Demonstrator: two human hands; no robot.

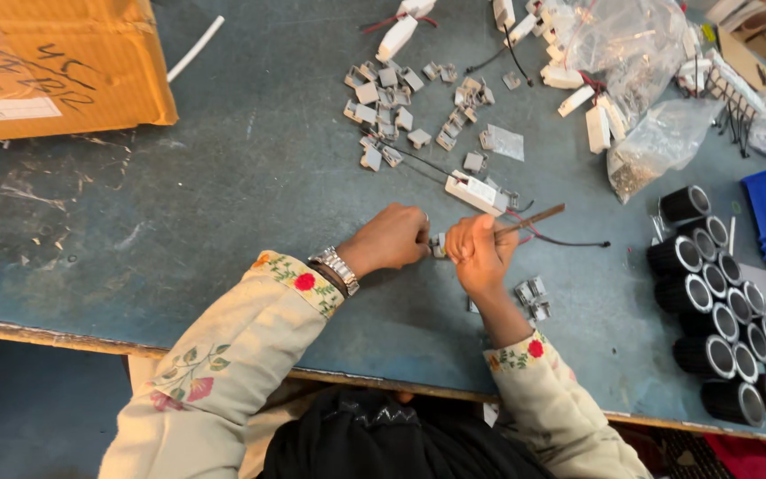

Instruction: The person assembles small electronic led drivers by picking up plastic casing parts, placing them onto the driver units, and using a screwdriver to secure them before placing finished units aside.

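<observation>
My left hand pinches a small grey metal clip at the middle of the blue-grey table. My right hand is closed on a thin brown-handled tool that points up and to the right, its fingers right against the same clip. Just above both hands lies a white rectangular driver box with red and black wires trailing to the right. A few more grey clips lie right of my right wrist.
Several loose grey clips are scattered at the table's upper middle. White boxes and clear plastic bags sit upper right. Black cylindrical housings stand in rows at the right edge. A cardboard box fills the upper left corner.
</observation>
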